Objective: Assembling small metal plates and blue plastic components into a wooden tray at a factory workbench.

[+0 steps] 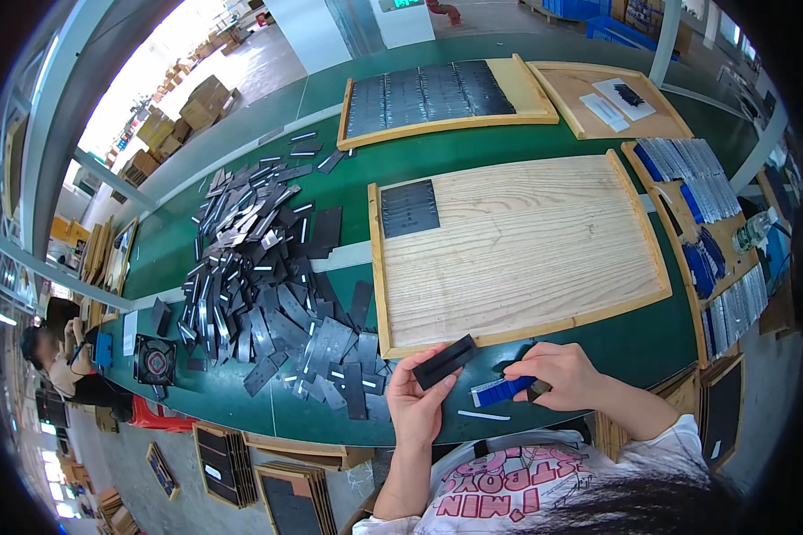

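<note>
My left hand (417, 403) is closed round a flat black rectangular plate (445, 361), tilted up at the near edge of the wooden board. Just to its right, my right hand (559, 377) is curled closed over a blue ribbed strip (501, 392) with a pale end pointing left. A small dark piece shows by the right fingertips; the fingers partly hide it, so I cannot make out its kind. Below the blue strip, a thin white strip (484, 415) lies on the green table. A block of dark plates (410, 209) sits in the board's far left corner.
A big heap of loose black plates (250, 259) covers the table's left. A small fan (155, 360) stands beyond it. Behind the wooden board (526, 250) lies a board full of plates (433, 98). Right is a tray (680, 241) with silver and blue strips. A person (67, 357) sits far left.
</note>
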A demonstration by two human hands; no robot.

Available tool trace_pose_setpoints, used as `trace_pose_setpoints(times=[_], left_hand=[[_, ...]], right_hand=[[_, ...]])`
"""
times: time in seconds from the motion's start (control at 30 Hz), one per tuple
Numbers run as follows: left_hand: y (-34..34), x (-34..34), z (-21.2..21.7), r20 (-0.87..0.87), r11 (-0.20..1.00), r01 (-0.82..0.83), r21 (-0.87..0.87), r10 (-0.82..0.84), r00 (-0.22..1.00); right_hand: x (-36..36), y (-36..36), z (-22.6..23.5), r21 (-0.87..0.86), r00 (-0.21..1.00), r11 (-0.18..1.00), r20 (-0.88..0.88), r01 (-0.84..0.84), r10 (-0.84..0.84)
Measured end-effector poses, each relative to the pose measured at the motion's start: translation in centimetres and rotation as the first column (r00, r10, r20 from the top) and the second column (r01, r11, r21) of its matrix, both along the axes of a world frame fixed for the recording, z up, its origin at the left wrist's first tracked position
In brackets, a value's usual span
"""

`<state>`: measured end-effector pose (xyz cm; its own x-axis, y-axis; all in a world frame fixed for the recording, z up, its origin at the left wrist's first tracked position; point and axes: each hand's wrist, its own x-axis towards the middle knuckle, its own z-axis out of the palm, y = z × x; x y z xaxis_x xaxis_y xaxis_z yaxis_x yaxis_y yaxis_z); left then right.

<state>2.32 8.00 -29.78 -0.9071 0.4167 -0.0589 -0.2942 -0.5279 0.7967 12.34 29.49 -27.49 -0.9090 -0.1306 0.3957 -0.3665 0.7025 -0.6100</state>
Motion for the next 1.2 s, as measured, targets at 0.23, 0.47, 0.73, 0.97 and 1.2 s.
trace_pose_setpoints(times=[0.23,0.47,0.73,0.97,1.2], left_hand=[[0.3,0.3,0.2,0.002,1.0,0.027,-0.002,-0.027,1.0],[1.7,1.9,-0.4,-0.022,0.989,0.148,-0.025,-0.149,0.989],[1.8,1.9,0.3,-0.011,0.987,0.157,-0.041,-0.157,0.987],[1.9,1.9,0.2,-0.015,0.984,0.172,-0.042,-0.173,0.985],[1.9,1.9,0.1,-0.013,0.985,0.171,-0.035,-0.171,0.985]], right_hand=[[-0.9,0.2,2.7,-0.251,0.999,0.967,-0.004,-0.035,0.035],[-2.4,-0.8,4.1,-0.299,0.997,0.954,-0.073,-0.015,-0.008],[-3.0,-1.4,3.6,-0.231,0.991,0.972,-0.114,0.037,-0.065],[-2.9,-1.4,3.7,-0.188,0.988,0.981,-0.14,0.045,-0.072],[-2.8,-1.3,3.8,-0.149,0.983,0.988,-0.176,0.035,-0.061]])
